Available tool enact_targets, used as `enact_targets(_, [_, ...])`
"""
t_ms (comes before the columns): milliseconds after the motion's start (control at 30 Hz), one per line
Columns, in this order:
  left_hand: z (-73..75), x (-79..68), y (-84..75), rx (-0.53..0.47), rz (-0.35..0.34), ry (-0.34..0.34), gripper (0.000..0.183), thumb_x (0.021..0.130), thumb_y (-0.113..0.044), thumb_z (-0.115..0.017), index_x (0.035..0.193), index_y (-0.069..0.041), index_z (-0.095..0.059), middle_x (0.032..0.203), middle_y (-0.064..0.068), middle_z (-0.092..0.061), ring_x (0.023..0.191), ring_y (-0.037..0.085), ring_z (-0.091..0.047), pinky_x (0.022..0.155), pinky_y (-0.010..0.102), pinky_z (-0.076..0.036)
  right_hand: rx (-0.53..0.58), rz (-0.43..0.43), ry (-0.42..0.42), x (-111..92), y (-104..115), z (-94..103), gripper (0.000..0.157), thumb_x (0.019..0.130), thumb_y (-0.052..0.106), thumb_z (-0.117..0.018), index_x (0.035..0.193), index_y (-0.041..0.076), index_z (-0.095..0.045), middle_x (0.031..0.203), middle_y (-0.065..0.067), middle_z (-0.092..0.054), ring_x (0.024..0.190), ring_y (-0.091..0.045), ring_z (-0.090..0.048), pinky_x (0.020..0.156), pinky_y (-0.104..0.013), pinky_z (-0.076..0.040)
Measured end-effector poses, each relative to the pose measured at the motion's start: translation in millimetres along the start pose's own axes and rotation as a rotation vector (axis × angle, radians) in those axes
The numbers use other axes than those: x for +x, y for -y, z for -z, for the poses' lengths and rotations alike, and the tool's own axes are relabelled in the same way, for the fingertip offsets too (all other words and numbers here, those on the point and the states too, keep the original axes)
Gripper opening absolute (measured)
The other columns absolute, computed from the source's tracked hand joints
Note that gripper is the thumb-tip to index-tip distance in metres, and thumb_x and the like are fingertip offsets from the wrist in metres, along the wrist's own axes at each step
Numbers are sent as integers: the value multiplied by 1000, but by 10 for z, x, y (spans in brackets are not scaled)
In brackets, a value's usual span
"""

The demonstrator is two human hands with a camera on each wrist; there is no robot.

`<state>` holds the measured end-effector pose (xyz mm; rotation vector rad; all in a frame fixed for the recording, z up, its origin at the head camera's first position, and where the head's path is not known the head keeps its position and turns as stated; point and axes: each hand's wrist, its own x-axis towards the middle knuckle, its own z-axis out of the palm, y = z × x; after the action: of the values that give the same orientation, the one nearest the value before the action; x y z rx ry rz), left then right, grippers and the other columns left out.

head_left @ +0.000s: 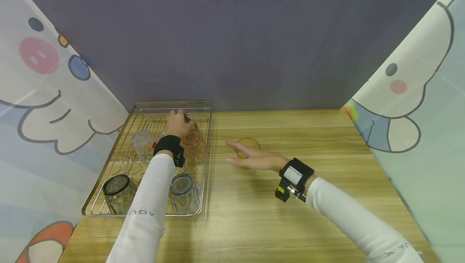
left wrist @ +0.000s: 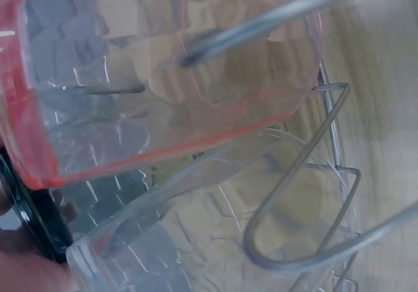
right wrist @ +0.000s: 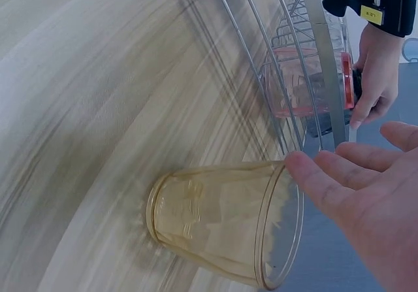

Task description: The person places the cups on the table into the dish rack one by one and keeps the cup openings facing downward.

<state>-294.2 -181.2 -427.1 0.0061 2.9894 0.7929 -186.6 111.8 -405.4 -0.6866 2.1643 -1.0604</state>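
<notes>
My left hand point(head_left: 178, 125) reaches into the back of the wire rack and grips a dark glass point(left wrist: 32, 207) at its thick dark-green rim. Right beside that glass stands a clear glass with a red-orange rim point(left wrist: 29, 135), and a colourless glass point(left wrist: 215, 233) overlaps the dark one in the left wrist view. On the table my right hand point(head_left: 256, 158) is held with fingers straight over an amber glass point(right wrist: 215, 223). Its fingertips lie right at the glass's rim in the right wrist view, and the glass stands upright.
The wire rack point(head_left: 208, 166) fills the table's left side. Near its front stand a smoky-dark glass point(head_left: 120, 196) and a blue-rimmed glass point(head_left: 184, 196); a pale glass point(head_left: 143, 142) stands farther back. A grey wall point(head_left: 254, 45) rises behind the wooden table point(head_left: 290, 222).
</notes>
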Motion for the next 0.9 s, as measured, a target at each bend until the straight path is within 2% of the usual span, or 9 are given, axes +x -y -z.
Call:
enact_targets(200, [-41, 44, 14, 13, -16, 42, 48, 102, -33, -52, 135, 2, -46, 142, 34, -34, 134, 54, -31, 108, 62, -36, -2, -11, -6, 14, -10, -31, 82, 94, 70, -43, 159, 32, -11, 167, 5, -12, 153, -22, -17, 123, -54, -20])
enact_targets(433, [-101, 97, 69, 23, -31, 33, 50, 101, -34, -52, 135, 2, -48, 141, 35, -37, 131, 55, -35, 107, 63, -36, 4, -15, -7, 15, -4, -43, 78, 94, 70, -43, 158, 36, -12, 167, 7, -13, 153, -22, -18, 123, -53, -21])
enact_targets(600, [-119, 122, 86, 20, -17, 46, 53, 101, -33, -51, 139, 3, -44, 142, 35, -38, 133, 54, -34, 110, 63, -33, 15, -28, -15, 33, -7, -48, 79, 95, 70, -39, 159, 31, -12, 167, 5, -13, 153, -24, -20, 122, -55, -21])
enact_targets(733, [-109, 111, 54, 26, 3, 79, 57, 103, -33, -47, 147, 2, -36, 149, 36, -30, 139, 55, -26, 114, 64, -28, 25, -56, -27, 33, 8, -67, 75, 97, 69, -34, 159, 34, -12, 167, 5, -13, 152, -25, -22, 121, -58, -22])
enact_targets(900, [-60, 98, 21, -17, 57, 154, 67, 105, -39, -35, 156, 0, -17, 159, 34, -9, 147, 53, -11, 117, 67, -19, 10, -51, -25, 40, 32, -100, 73, 99, 68, -31, 159, 32, -11, 167, 1, -13, 151, -28, -25, 119, -60, -24])
